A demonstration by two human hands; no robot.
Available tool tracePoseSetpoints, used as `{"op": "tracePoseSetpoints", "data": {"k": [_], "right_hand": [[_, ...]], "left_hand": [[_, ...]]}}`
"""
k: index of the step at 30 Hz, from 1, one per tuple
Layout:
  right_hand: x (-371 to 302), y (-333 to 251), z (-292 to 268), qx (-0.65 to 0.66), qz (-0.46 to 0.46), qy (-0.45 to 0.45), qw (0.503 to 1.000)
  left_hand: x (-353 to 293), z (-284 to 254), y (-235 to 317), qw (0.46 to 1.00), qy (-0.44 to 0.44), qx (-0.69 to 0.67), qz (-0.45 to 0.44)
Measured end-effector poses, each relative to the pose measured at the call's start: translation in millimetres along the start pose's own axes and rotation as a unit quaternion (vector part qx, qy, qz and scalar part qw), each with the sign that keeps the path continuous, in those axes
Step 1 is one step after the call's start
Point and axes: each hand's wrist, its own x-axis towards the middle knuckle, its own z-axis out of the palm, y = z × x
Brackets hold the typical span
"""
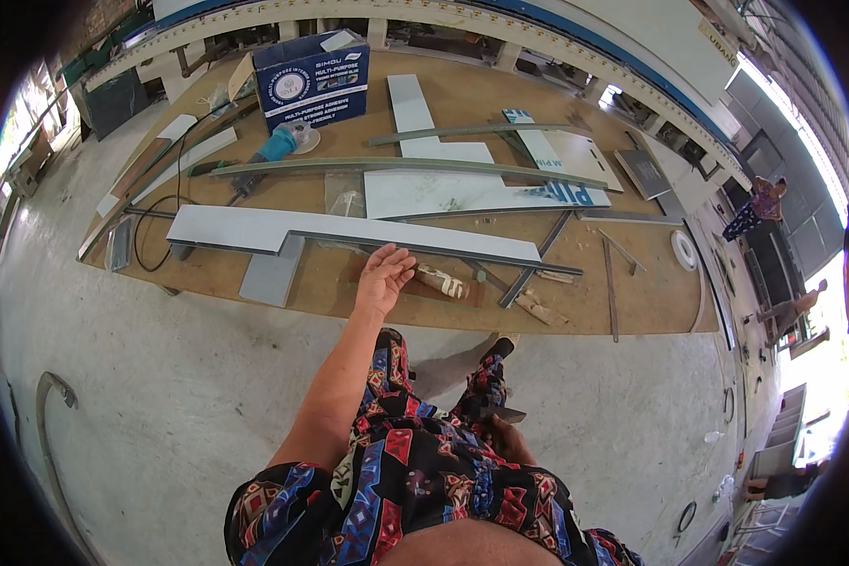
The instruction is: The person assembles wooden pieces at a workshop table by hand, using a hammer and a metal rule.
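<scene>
Our right hand (511,441) clamps a flat blade (506,413); beyond our left hand (383,277), whose grip we cannot tell, lies a white panel (349,230).

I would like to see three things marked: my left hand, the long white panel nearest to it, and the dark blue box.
Left hand (385,275): head view, middle of the hand.
Long white panel (354,232): head view, middle of its upper face.
Dark blue box (314,87): head view, its front side.
</scene>
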Motion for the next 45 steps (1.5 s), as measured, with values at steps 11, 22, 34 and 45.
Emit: {"op": "tracePoseSetpoints", "data": {"k": [11, 22, 34, 45], "right_hand": [[-5, -2, 7, 0.024, 0.013, 0.006, 1.0], [-4, 0, 7, 0.009, -0.008, 0.004, 1.0], [-26, -11, 45, -0.091, -0.021, 0.1, 0.991], [-11, 0, 21, -0.021, -0.062, 0.082, 0.994]], "left_hand": [[-1, 2, 0, 1.0, -0.005, -0.001, 0.001], [-4, 2, 2, 1.0, 0.004, -0.001, 0.004], [0, -3, -2, 0.998, 0.047, 0.044, -0.008], [7, -10, -4, 0.999, -0.022, 0.049, -0.01]]}}
